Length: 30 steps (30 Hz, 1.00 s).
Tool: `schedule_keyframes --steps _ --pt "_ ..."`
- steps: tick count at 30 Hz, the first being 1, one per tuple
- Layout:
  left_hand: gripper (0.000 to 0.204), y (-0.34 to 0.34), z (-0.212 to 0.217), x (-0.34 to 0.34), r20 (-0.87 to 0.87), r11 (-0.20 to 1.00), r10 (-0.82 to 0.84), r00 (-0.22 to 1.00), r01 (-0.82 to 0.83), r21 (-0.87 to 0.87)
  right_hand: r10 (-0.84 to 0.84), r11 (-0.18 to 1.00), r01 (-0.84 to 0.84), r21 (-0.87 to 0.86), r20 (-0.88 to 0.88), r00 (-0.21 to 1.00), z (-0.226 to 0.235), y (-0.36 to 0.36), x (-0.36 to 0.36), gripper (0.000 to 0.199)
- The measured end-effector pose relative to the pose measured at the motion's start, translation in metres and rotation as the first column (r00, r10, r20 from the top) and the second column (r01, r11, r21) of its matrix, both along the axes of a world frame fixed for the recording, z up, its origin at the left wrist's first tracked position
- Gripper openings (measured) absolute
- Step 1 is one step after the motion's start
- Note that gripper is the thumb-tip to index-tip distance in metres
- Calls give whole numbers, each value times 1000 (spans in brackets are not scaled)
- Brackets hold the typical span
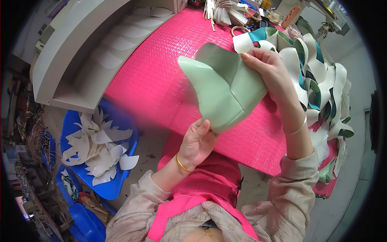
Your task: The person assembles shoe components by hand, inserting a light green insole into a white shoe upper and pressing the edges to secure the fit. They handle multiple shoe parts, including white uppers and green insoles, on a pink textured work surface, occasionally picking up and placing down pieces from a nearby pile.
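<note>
Holding the smooth, mint-green, leather-like seamed piece [246,94] well seemed to call for light pressure and an even spread. The left hand [198,142] had its thumb and fingers clamped on the lower edge, and the right hand [269,68] pinched the upper right edge, so the piece hung tilted between the two grips, above the glossy pink textured table cover [157,76]. Its grey-green inner side [217,60] showed just left of the right-hand pinch. Gripping near the rim left most of the surface in sight; a hard squeeze could have creased it. Right of the right-hand grip lay a heap of curved white and green pieces [291,60], from which the held piece was best kept apart.
</note>
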State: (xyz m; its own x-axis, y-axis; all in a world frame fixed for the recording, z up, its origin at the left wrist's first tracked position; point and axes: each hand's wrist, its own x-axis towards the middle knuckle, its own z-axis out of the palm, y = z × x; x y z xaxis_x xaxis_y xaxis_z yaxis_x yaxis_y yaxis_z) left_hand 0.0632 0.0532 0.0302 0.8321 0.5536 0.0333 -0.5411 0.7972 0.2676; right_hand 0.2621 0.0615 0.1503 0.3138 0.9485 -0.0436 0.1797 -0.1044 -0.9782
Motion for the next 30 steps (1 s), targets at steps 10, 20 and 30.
schedule_keyframes --steps 10,20,30 --pt "47 44 -46 6 -223 996 70 972 -80 -35 408 826 -538 -166 835 369 16 -7 2 17" --pt "69 -3 -3 -58 -262 141 825 501 268 953 541 826 -529 -195 536 648 -13 -37 9 47" --pt "23 12 -37 69 -50 -218 787 616 352 910 453 878 -126 -461 887 -89 -84 -87 34 41"
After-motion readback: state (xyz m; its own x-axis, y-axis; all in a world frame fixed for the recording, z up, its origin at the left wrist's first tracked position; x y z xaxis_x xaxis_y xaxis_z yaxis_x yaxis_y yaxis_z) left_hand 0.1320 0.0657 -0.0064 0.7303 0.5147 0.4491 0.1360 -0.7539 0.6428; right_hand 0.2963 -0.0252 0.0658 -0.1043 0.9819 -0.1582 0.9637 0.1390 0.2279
